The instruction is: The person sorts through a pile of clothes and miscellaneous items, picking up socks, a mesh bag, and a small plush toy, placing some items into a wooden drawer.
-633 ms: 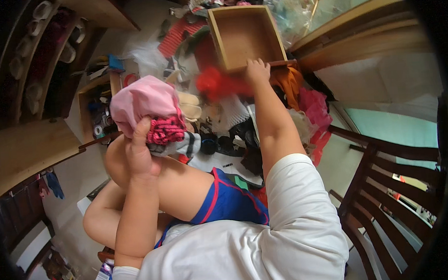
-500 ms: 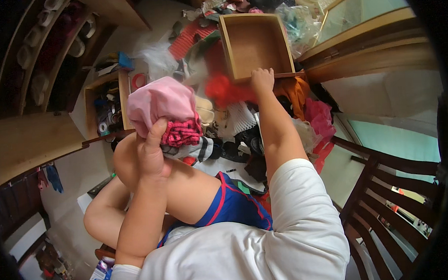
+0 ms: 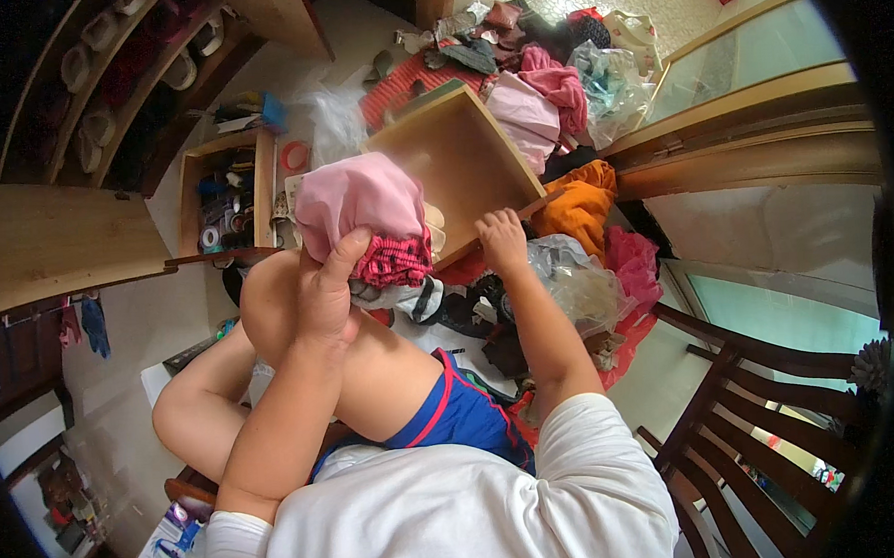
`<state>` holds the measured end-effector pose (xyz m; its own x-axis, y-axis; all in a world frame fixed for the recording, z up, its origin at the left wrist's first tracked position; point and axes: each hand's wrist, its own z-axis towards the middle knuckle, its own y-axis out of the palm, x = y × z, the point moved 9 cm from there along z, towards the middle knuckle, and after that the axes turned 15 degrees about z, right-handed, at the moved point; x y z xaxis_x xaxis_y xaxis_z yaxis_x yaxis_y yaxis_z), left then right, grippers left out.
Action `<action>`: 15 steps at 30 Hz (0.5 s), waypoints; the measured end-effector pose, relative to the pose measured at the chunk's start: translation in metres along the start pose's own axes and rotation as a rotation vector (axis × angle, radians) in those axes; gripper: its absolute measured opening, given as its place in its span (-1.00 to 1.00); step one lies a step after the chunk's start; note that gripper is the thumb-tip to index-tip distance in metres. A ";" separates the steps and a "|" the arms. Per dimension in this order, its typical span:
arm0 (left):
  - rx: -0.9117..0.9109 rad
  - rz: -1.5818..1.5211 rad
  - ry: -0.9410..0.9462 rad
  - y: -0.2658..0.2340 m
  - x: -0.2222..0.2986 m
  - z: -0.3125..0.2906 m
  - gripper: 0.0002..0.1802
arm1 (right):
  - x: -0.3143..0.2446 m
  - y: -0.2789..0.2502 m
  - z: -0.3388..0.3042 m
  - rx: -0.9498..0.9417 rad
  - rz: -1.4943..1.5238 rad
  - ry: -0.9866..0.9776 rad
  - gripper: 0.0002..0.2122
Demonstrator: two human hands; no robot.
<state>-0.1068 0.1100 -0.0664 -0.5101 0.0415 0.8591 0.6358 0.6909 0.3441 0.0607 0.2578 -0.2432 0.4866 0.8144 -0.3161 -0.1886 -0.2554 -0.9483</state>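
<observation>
My left hand (image 3: pixel 330 289) is closed round a bundle of cloths in front of my knee. On top is a smooth pink cloth (image 3: pixel 362 198); a gathered red-and-black checked cloth (image 3: pixel 394 261) bulges out below it. Grey and white fabric (image 3: pixel 418 298) shows beneath the bundle; whether I hold it too, I cannot tell. My right hand (image 3: pixel 502 239) grips the near right edge of an empty wooden drawer (image 3: pixel 467 168), fingers hooked over its rim. The drawer sits turned at an angle among the heap, its near left corner partly hidden behind the bundle.
Pink cloths (image 3: pixel 529 111), an orange cloth (image 3: pixel 574 209) and clear plastic bags (image 3: pixel 577 283) lie around the drawer. At left stands another drawer (image 3: pixel 268 192) holding tape rolls and small items, below a shoe rack (image 3: pixel 111 114). A dark slatted wooden chair (image 3: pixel 771 394) is at right.
The drawer has been pulled left and nearer and has turned, uncovering pink cloths on its far right. My right hand moved with it. My left hand still holds the bundle.
</observation>
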 end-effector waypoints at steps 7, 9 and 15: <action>0.034 -0.022 -0.002 -0.011 0.005 -0.005 -0.35 | 0.040 0.012 0.024 -0.352 -0.153 0.060 -0.86; 0.060 -0.042 -0.002 -0.012 0.005 -0.010 -0.34 | 0.019 -0.012 0.033 -0.340 -0.173 -0.028 -0.87; 0.007 -0.188 0.079 -0.012 0.020 -0.016 -0.32 | -0.034 -0.102 0.028 -0.200 -0.110 -0.112 -0.77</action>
<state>-0.1153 0.0906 -0.0476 -0.5727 -0.1452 0.8068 0.5292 0.6862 0.4991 0.0391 0.2709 -0.1344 0.3953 0.8927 -0.2164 0.0383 -0.2514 -0.9671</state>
